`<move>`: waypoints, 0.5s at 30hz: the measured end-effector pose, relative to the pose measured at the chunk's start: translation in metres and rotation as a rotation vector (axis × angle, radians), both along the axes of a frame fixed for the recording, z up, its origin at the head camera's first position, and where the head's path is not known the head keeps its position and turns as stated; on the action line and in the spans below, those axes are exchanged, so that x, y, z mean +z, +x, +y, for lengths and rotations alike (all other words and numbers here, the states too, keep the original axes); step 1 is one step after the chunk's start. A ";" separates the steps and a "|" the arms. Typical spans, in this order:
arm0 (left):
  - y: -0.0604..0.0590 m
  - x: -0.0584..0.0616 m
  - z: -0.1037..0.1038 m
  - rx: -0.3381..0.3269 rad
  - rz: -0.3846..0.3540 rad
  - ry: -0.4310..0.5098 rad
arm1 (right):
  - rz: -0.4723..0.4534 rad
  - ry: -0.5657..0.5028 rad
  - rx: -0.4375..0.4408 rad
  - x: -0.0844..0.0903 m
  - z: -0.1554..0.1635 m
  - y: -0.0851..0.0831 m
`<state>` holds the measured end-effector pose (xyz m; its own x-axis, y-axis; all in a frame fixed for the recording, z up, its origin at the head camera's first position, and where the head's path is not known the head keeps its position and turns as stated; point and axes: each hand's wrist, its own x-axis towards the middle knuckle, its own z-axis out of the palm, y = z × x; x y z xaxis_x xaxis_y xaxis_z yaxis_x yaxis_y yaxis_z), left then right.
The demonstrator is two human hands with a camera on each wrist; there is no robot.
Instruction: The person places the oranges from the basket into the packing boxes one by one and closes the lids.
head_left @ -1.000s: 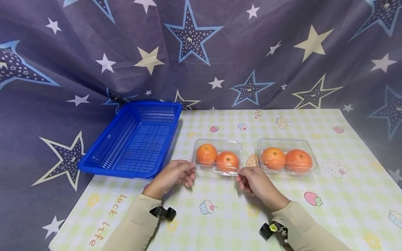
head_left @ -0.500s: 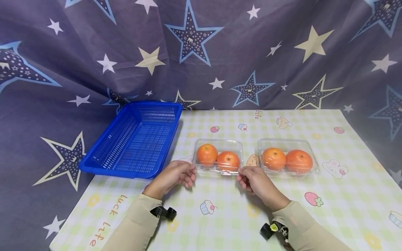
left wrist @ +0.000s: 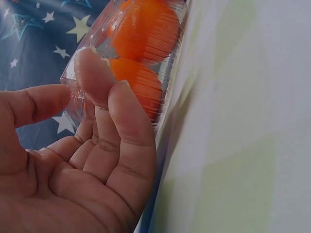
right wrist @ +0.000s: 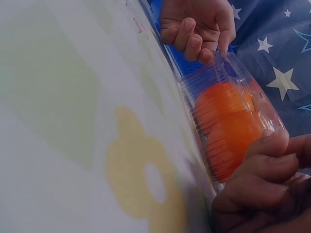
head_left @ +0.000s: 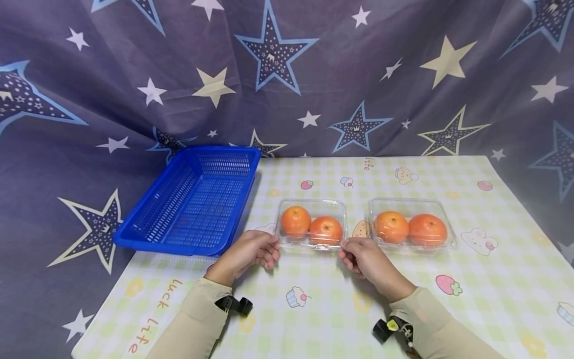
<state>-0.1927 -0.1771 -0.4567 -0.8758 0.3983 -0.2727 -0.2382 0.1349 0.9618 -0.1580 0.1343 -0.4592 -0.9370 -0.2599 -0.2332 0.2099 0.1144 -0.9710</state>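
Note:
A clear plastic clamshell box (head_left: 310, 243) with two oranges (head_left: 295, 221) inside sits on the table in the head view. At its near left corner my left hand (head_left: 245, 253) pinches the rim between thumb and forefinger. The near right corner is pinched the same way by my right hand (head_left: 368, 263). In the left wrist view the other fingers (left wrist: 129, 114) of the left hand curl below the edge. Through the ridged wall (right wrist: 199, 92) in the right wrist view, the oranges (right wrist: 235, 131) show.
A second clear clamshell box (head_left: 405, 201), also with two oranges (head_left: 427, 230), stands to the right. A blue plastic basket (head_left: 177, 244) lies at the back left, close to the left hand. Under everything is a checked tablecloth (head_left: 323, 324); a starry curtain (head_left: 341, 65) hangs behind.

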 end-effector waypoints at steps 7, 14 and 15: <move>0.001 0.001 0.001 0.002 -0.004 0.000 | -0.006 0.003 -0.011 0.001 -0.001 0.000; 0.001 0.002 0.001 0.000 -0.009 0.006 | -0.011 -0.011 -0.017 -0.001 -0.001 0.000; 0.001 0.002 0.002 0.000 -0.010 0.007 | -0.012 -0.012 -0.016 -0.001 -0.001 0.000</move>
